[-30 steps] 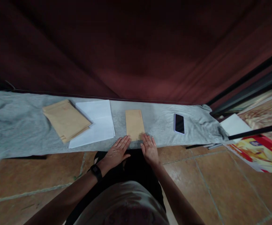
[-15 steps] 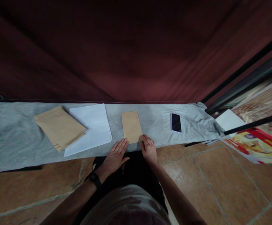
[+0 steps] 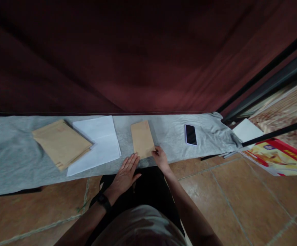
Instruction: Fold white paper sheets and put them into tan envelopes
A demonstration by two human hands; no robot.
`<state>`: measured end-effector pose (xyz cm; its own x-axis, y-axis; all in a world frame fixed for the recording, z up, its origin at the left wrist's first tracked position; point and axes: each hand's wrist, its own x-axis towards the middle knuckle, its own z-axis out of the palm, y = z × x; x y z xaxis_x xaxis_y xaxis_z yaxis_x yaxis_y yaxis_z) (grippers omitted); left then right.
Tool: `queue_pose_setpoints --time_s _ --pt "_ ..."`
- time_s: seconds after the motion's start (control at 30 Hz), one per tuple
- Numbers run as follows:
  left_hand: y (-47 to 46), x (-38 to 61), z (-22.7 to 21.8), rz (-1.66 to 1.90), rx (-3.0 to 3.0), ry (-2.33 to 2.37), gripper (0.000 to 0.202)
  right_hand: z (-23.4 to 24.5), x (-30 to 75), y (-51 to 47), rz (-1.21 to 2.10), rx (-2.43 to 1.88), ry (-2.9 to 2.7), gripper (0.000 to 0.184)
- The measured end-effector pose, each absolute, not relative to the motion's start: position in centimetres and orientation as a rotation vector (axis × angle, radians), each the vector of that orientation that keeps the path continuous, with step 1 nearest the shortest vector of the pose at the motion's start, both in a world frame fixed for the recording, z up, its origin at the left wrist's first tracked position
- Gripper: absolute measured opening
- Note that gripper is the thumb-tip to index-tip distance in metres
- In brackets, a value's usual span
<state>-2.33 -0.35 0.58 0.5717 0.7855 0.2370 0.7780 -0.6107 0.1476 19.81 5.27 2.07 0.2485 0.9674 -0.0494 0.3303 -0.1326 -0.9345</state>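
A brown paper envelope point(image 3: 142, 138) lies on the grey cloth straight in front of me, its near edge close to the cloth's front edge. My left hand point(image 3: 125, 176) rests flat with fingers stretched out, the fingertips at the envelope's near left corner. At the near right corner, my right hand point(image 3: 160, 159) has its fingers curled in and pinches the envelope's edge. White paper sheets point(image 3: 97, 143) lie to the left, partly beneath a small stack of larger brown envelopes point(image 3: 61, 140).
A phone point(image 3: 191, 134) with a dark screen lies on the grey cloth point(image 3: 169, 130) to the right. Behind the narrow covered surface hangs a dark red curtain point(image 3: 138, 68). Black bars and a red and yellow printed box point(image 3: 279, 155) are at the far right.
My right hand's fingers have curled into a pinch at the envelope's corner. The left hand stays in place. The view has shifted slightly.
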Motion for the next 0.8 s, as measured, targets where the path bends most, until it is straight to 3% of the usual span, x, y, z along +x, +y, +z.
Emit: queue_pose_setpoints --time_s 0.17,0.4,0.8 --pt "-0.3 -2.3 0.2 0.502 2.737 1.407 0.07 2.2 20.3 5.4 1.052 -1.514 -1.009 0.026" --pt "-0.2 -2.3 -0.2 0.503 2.786 1.417 0.067 4.0 28.5 8.5 0.975 -1.508 -0.712 0.037" --pt "-0.4 -2.2 -0.3 0.461 2.82 1.442 0.069 2.9 33.4 9.7 0.849 -1.837 -0.775 0.016"
